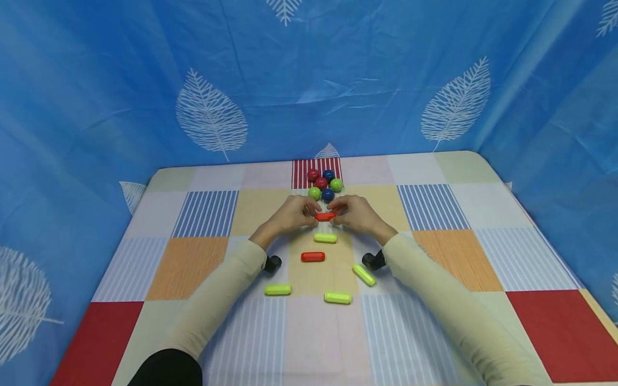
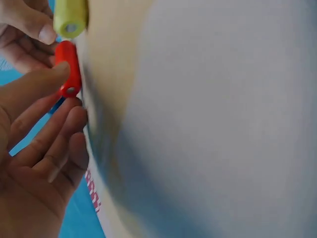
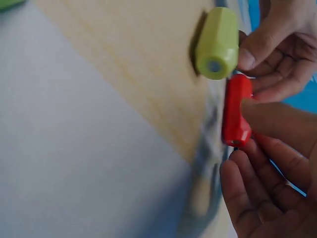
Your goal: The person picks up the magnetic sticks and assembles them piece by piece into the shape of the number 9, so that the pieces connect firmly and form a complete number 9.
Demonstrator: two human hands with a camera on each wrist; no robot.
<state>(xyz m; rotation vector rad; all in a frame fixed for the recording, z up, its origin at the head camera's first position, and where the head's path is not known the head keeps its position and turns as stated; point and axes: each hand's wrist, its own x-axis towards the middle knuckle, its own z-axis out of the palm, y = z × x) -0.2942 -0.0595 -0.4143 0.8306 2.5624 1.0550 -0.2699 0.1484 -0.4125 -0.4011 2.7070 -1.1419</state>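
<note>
At the middle of the table, my left hand [image 1: 298, 213] and right hand [image 1: 355, 214] face each other across a short red stick [image 1: 325, 216]. The left thumb and fingers pinch its left end. My right hand pinches the other end, thumb on the near side. Both wrist views show the red stick [image 2: 68, 69] with a small metallic dot in its end face. Just nearer than the hands lies a yellow-green stick [image 1: 325, 238]. Beyond the fingertips sits a cluster of balls: red [image 1: 321, 183], blue [image 1: 328, 195] and green [image 1: 336, 185].
A second red stick [image 1: 313, 257] lies nearer the person. More yellow-green sticks [image 1: 277, 290] are spread about it, one [image 1: 363, 275] beside the right wrist's black camera [image 1: 374, 261]. A patchwork cloth [image 1: 333, 343] covers the table, and a blue curtain [image 1: 309, 96] hangs behind it.
</note>
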